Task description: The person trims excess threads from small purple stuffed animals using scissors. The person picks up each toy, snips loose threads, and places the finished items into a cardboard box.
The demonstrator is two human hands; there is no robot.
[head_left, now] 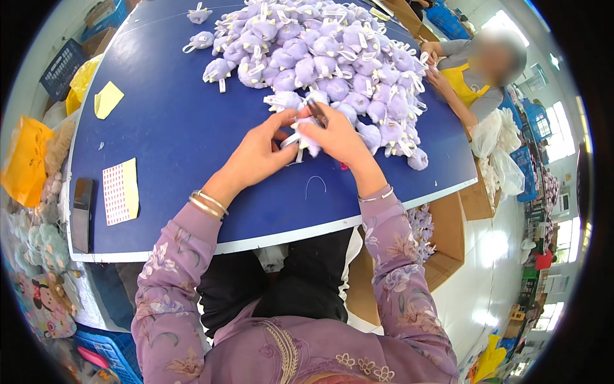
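Over the near side of the blue table, both my hands meet at a small purple plush toy (308,139) with a white ribbon loop. My left hand (259,153) pinches it from the left, the thumb and fingers closed near the loop. My right hand (342,137) is closed at the toy's right side. A slim dark tool (316,111) sticks up from its fingers; its kind cannot be made out, perhaps snips or tweezers. Just beyond my hands lies a large heap of similar plush toys (300,57) with white loops and tags. My fingers partly hide the toy.
On the table (173,128) lie a sticker sheet (120,192), a yellow paper (107,100) and a dark phone-like object (82,214). An open cardboard box (448,240) stands below my right arm. Across the right edge, a co-worker (470,77) handles something small.
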